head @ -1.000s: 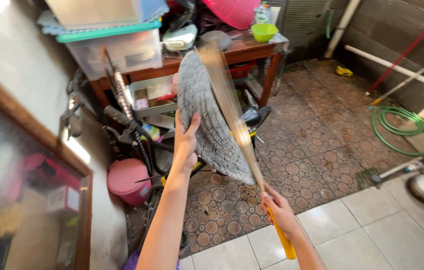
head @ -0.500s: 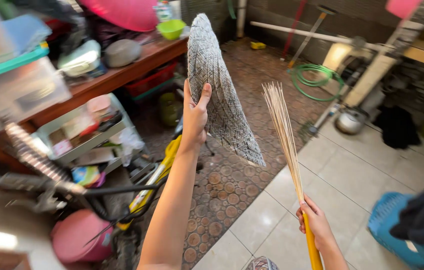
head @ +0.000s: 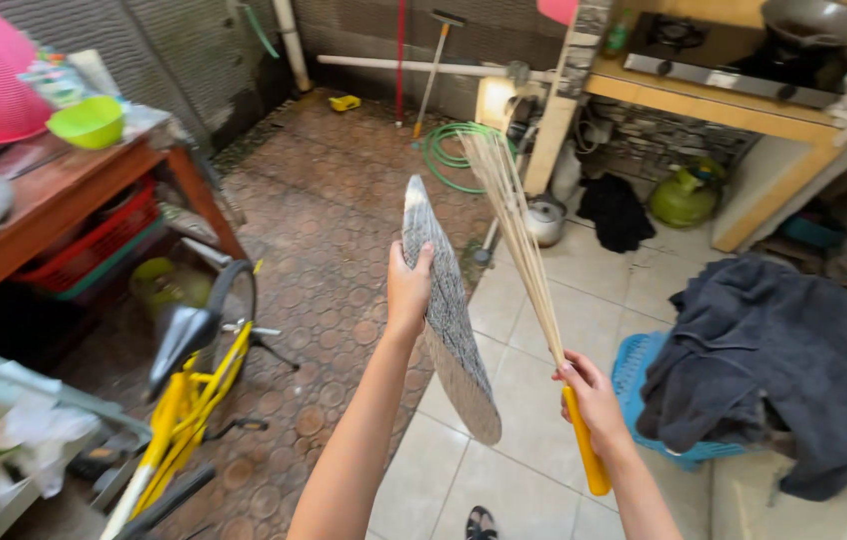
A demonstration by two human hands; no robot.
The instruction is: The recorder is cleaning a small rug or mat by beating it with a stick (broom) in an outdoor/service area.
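**A:** What am I looking at, biggest things first?

**B:** I am seeing a dark blue cloth [head: 769,365] draping over a blue basket [head: 644,375] at four o'clock, a yellow bicycle [head: 184,410] leaning at eight o'clock, and a wooden surface [head: 39,220] carrying a green bowl [head: 87,122] at ten o'clock. A green hose [head: 449,160] is coiling on the floor at twelve.

**A:** And in the hands?

**B:** The left hand [head: 409,290] is gripping a grey woven mat [head: 449,310], fingers [head: 422,262] clenched over its upper edge. The mat is hanging edge-on to me, stiff and oval, its long axis running from twelve down toward five o'clock. The right hand [head: 594,400] is wrapping tight around the yellow handle of a stick broom [head: 529,270], thin pale bristles fanning up toward twelve.

**A:** How are the two lying?

**B:** The bristles are standing just to the three o'clock side of the mat, near but apart, roughly parallel. The mat's rough face is turning toward the broom, and the right hand is sitting nearer the mat's lower end.
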